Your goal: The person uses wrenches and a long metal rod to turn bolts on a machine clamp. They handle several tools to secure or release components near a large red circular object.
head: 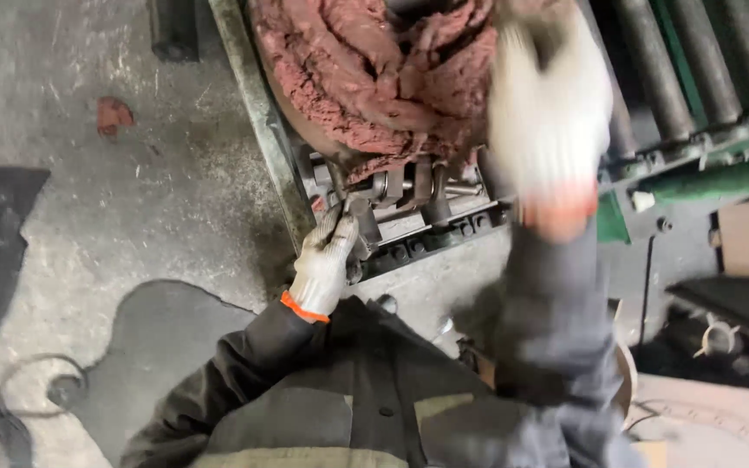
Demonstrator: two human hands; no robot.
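My left hand (326, 260), in a white knitted glove with an orange cuff, grips a dirty metal part at the lower edge of a machine's steel frame (409, 227). Above it a thick mass of reddish-brown clay (374, 74) bulges out of the machine. My right hand (550, 113), gloved the same way, is raised and blurred in front of the clay and the rollers; whether it holds anything cannot be seen. Dark jacket sleeves cover both arms.
Grey steel rollers (695, 69) on a green frame (713, 173) run off to the right. The concrete floor (132, 199) is dusty, with a dark wet patch (166, 347), a red clay lump (113, 114) and cables (10, 399) at the lower left.
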